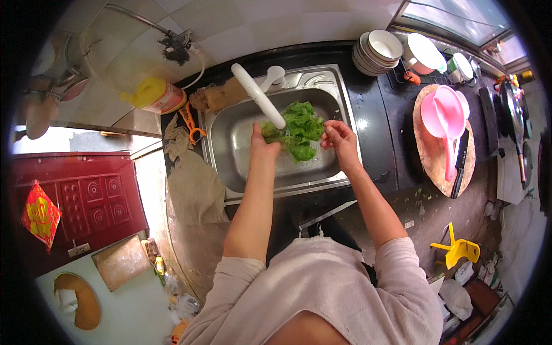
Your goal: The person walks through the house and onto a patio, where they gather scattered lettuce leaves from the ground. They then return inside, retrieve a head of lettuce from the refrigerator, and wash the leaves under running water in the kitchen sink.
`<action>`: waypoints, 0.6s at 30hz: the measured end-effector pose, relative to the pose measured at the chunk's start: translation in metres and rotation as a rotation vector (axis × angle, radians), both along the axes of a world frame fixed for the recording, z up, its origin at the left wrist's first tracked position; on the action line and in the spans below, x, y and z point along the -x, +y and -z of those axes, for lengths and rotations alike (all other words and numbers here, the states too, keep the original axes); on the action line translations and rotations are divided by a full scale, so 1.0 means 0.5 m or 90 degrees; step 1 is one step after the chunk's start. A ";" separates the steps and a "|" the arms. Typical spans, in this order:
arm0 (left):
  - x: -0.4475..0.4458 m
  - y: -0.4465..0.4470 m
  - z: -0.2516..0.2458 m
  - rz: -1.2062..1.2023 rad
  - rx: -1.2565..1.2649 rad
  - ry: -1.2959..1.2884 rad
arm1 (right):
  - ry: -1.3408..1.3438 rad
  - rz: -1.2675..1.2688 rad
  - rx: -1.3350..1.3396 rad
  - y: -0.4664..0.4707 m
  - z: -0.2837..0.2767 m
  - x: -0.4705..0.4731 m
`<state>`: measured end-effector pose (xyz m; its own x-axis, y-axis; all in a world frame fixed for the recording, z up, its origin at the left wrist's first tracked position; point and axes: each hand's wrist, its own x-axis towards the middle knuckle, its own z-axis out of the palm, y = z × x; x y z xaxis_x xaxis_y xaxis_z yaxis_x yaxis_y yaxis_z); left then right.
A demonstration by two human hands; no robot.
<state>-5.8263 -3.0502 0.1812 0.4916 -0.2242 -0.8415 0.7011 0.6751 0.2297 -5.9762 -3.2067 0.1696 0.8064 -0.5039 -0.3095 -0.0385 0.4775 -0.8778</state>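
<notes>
A head of green leafy lettuce (300, 129) is held over the stainless steel sink (233, 159), below the white faucet spout (258, 95). My left hand (264, 144) grips its pale stem end, the thumb pointing up beside the leaves. At the leafy end, my right hand (341, 139) has thumb and fingertips closed on the edge of a leaf. The spout tip covers part of the lettuce near the stem. A white plastic scoop (273, 76) lies on the sink's back rim.
Left of the sink lie an orange peeler (189, 120), a cloth (194, 185) and a yellow plastic container (159, 97). Stacked bowls (379, 49) stand at the back right. Pink ladles (444, 114) and a black-handled knife (459, 172) rest on a wooden chopping board (424, 142).
</notes>
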 end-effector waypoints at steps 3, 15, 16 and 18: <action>0.007 -0.033 -0.007 -0.079 0.093 0.028 | -0.014 0.064 0.089 0.014 -0.035 0.003; 0.024 -0.108 0.036 -0.080 0.047 -0.106 | 0.058 0.063 0.492 0.030 -0.048 -0.037; 0.023 -0.108 0.039 -0.080 0.051 -0.105 | 0.053 0.060 0.380 0.024 -0.043 -0.037; 0.020 -0.102 0.041 -0.093 0.029 -0.103 | 0.003 0.110 0.111 0.007 -0.032 -0.032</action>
